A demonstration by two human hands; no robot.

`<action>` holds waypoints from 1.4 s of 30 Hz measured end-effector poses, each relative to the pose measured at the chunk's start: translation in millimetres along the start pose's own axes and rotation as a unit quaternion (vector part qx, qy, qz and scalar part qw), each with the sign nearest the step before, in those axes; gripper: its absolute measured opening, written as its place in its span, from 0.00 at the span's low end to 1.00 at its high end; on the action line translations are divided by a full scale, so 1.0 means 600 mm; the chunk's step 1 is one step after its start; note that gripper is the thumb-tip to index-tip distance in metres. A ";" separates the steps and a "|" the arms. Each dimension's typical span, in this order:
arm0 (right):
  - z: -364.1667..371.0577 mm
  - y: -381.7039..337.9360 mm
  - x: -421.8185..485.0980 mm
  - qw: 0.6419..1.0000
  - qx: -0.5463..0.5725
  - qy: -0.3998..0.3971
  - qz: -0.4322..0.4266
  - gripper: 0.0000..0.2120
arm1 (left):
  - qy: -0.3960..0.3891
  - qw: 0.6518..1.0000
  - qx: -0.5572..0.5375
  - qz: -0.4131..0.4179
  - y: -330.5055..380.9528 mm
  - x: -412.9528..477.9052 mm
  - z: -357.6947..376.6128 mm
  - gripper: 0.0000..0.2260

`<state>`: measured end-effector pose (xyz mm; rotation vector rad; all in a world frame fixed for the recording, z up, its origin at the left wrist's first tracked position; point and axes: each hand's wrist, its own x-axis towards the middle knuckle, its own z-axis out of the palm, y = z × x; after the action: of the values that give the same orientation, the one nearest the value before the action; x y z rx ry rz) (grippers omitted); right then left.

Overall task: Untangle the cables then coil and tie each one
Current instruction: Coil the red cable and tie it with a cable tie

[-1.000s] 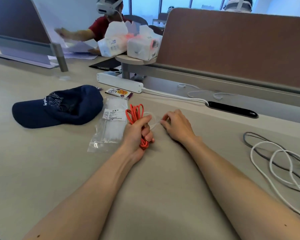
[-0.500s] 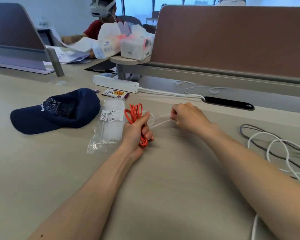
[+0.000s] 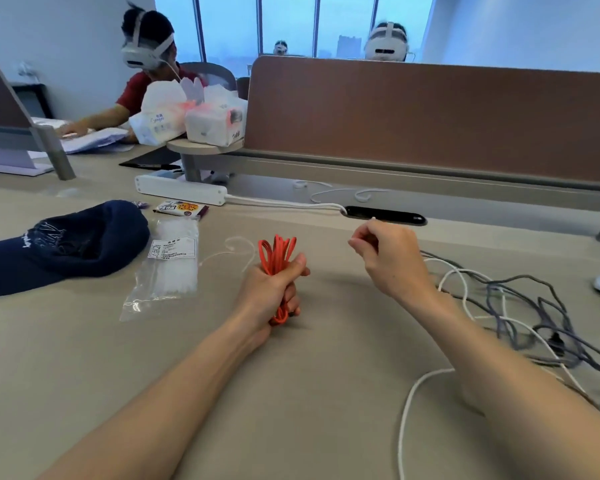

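The coiled orange cable (image 3: 277,261) stands bunched in the left hand (image 3: 271,292), fingers and thumb wrapped tight round its middle, low on the desk (image 3: 291,393). A thin translucent loop (image 3: 236,249) lies just left of the coil. The right hand (image 3: 390,263) is raised to the right, apart from the coil, fingers curled, pinching a thin white tie (image 3: 374,220) whose tip shows above the knuckles. A clear bag of ties (image 3: 167,265) and a navy cap (image 3: 59,244) lie left; tangled grey and white cables (image 3: 506,306) lie right.
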<state>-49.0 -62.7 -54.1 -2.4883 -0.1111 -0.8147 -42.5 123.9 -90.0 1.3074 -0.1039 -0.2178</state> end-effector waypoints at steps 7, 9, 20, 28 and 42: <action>-0.018 0.014 -0.095 0.995 0.053 -0.013 -0.087 0.01 | 0.004 0.999 -0.033 -0.007 -0.026 -0.015 0.110 0.08; -0.022 0.025 -0.107 0.994 0.076 -0.003 -0.083 0.02 | 0.015 0.999 -0.036 0.006 -0.035 -0.015 0.122 0.09; -0.028 0.073 -0.132 0.891 0.394 0.042 0.220 0.11 | 0.021 0.989 -0.149 0.011 -0.048 0.007 0.120 0.06; -0.019 0.060 -0.135 0.810 0.550 -0.099 0.178 0.12 | -0.085 0.991 -0.098 0.024 -0.062 -0.006 0.127 0.04; -0.026 0.086 -0.119 0.789 0.569 0.102 0.208 0.09 | -0.093 0.995 -0.029 0.037 -0.061 -0.011 0.125 0.12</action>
<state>-103.7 -109.4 -107.2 -1.1952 0.0287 -0.5453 -67.2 45.6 -105.3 1.2208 -0.3019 -0.2776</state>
